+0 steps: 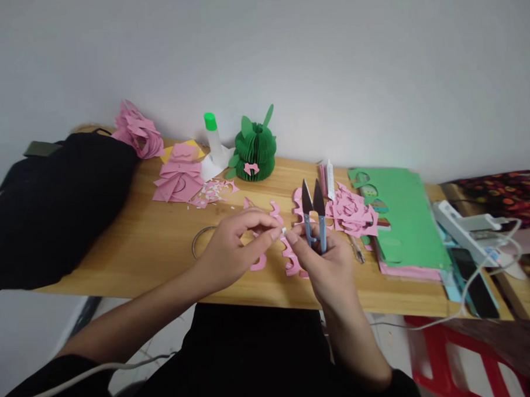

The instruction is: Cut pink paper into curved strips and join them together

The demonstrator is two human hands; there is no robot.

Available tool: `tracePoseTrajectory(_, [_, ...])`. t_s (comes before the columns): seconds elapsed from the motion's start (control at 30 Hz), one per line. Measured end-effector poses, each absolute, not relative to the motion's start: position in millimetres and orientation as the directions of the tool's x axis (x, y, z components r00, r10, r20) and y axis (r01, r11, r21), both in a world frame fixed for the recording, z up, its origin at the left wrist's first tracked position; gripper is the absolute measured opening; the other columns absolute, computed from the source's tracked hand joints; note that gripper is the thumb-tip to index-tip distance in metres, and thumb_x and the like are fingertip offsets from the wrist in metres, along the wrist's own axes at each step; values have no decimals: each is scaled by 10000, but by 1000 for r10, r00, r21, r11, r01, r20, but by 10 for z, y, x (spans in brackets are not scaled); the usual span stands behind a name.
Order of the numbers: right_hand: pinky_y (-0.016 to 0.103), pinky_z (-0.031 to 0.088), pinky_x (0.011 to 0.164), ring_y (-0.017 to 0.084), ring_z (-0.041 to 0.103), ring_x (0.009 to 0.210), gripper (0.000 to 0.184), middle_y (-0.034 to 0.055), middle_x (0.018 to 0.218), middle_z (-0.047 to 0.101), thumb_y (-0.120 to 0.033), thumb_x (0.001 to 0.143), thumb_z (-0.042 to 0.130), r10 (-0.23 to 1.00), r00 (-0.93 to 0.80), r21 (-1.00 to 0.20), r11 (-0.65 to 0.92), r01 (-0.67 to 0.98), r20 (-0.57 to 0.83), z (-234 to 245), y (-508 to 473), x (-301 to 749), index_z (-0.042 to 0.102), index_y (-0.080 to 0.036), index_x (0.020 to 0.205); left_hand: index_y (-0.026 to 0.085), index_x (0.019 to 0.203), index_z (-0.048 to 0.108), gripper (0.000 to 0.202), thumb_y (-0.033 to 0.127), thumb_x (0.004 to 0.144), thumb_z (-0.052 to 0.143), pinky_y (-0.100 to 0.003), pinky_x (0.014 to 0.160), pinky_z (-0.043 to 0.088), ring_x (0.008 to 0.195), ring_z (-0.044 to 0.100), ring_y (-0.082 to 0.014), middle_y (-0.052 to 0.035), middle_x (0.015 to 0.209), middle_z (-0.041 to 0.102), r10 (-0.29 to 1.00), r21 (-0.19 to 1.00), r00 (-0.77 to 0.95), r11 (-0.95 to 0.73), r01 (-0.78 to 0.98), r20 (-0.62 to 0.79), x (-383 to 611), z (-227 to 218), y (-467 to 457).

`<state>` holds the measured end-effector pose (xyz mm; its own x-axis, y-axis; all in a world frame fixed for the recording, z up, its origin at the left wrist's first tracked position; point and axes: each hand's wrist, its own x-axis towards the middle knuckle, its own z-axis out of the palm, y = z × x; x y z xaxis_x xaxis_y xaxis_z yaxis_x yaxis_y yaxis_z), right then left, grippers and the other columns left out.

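Over the table's front half, my left hand (240, 240) pinches its thumb and forefinger together at a tiny white piece (284, 230). The right thumb tip is close to that piece too; I cannot tell whether it touches. My right hand (331, 260) is closed round a pair of thread snips (313, 211) with bluish handles, dark blades pointing up and slightly apart. Beneath the hands lie scalloped pink paper cutouts (290, 262), partly hidden. A green honeycomb paper figure (256, 152) with leaf-shaped pieces and a pink paper shape on its front stands behind.
A glue bottle (212, 133) with green cap stands near the wall, beside pink paper scraps (182, 176). More scraps (353, 212) lie right, by green paper sheets (408, 215). A black bag (63, 207) covers the left end; a power strip (464, 231) and phone (475, 283) lie right.
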<state>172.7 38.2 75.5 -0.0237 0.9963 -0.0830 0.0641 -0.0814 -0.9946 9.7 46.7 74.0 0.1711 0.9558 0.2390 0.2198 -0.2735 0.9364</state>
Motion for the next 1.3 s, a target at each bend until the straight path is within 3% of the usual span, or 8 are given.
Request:
tracePoseTrajectory(0.13, [205, 263, 403, 59, 303, 430, 223, -77, 503, 402, -359, 808, 688, 995, -88, -997, -34, 70, -40, 782, 391, 1742, 618, -183, 689, 176, 783, 679, 126, 180, 855, 576, -268, 694, 521, 776, 649, -150, -16, 779, 697, 930, 882, 165, -364, 299, 328, 119, 799, 461])
tracePoseTrajectory(0.3, [205, 278, 415, 58, 289, 434, 248, -80, 509, 387, -374, 823, 672, 996, -92, -997, 21, 68, 15, 798, 394, 1759, 610, -183, 679, 165, 839, 696, 126, 144, 880, 579, -281, 725, 531, 794, 673, -159, -42, 823, 716, 823, 704, 167, -554, 444, 543, 151, 820, 424])
tracePoseTrajectory(0.43, [203, 270, 406, 59, 280, 434, 215, -80, 516, 386, -358, 824, 679, 997, -74, -997, 42, 60, 38, 804, 384, 1766, 631, -187, 703, 139, 876, 706, 131, 136, 885, 575, -311, 753, 531, 810, 679, -180, -75, 850, 725, 787, 618, 159, -577, 535, 597, 155, 817, 418])
tracePoseTrajectory(0.63, [191, 272, 389, 58, 309, 438, 152, -76, 531, 408, -318, 816, 695, 996, -33, -995, 87, 55, 86, 813, 341, 1767, 657, -194, 736, 178, 753, 673, 107, 159, 830, 601, -244, 665, 505, 771, 657, -148, -12, 766, 705, 926, 861, 147, -377, 340, 348, 132, 920, 434])
tracePoseTrajectory(0.73, [188, 290, 376, 59, 313, 434, 152, -75, 532, 417, -324, 804, 700, 997, -25, -996, 79, 52, 78, 818, 332, 1758, 653, -196, 738, 177, 714, 659, 114, 163, 812, 601, -234, 667, 496, 754, 647, -138, -2, 729, 698, 949, 927, 177, -296, 229, 260, 138, 967, 428])
tracePoseTrajectory(1.3, [197, 381, 403, 70, 391, 454, 181, -58, 543, 475, -349, 807, 705, 1000, -17, -997, 24, 73, 23, 809, 295, 1742, 665, -192, 727, 173, 679, 652, 90, 181, 762, 617, -274, 711, 466, 739, 621, -141, 6, 698, 666, 975, 981, 180, -150, 122, 127, 151, 972, 433])
